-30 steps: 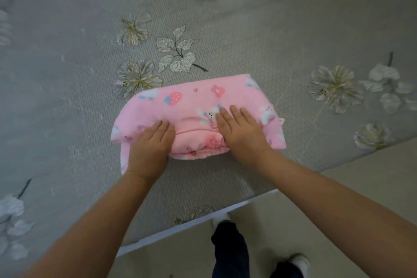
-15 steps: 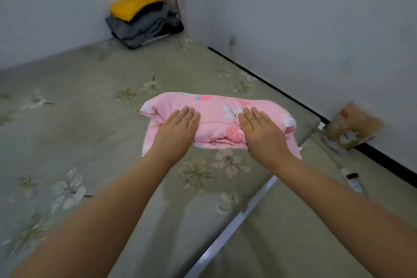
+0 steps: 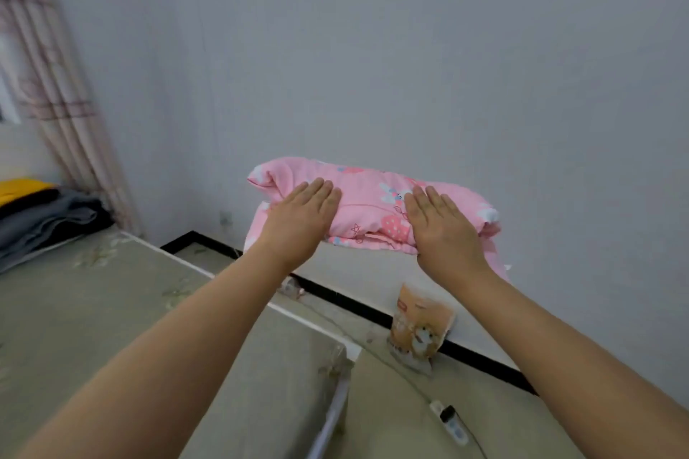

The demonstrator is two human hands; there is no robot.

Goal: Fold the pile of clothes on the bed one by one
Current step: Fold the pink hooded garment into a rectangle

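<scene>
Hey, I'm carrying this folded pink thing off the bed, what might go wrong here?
The pink garment is lifted clear of the bed, with the left hand and right hand lying flat on top. It may unfold or slip. Its right end already droops. The power strip on the floor is a trip hazard.

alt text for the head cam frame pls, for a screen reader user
A folded pink garment is carried in the air between a person's left hand and right hand, fingers straight on top. Behind: a grey wall, the bed and stacked clothes.
</scene>
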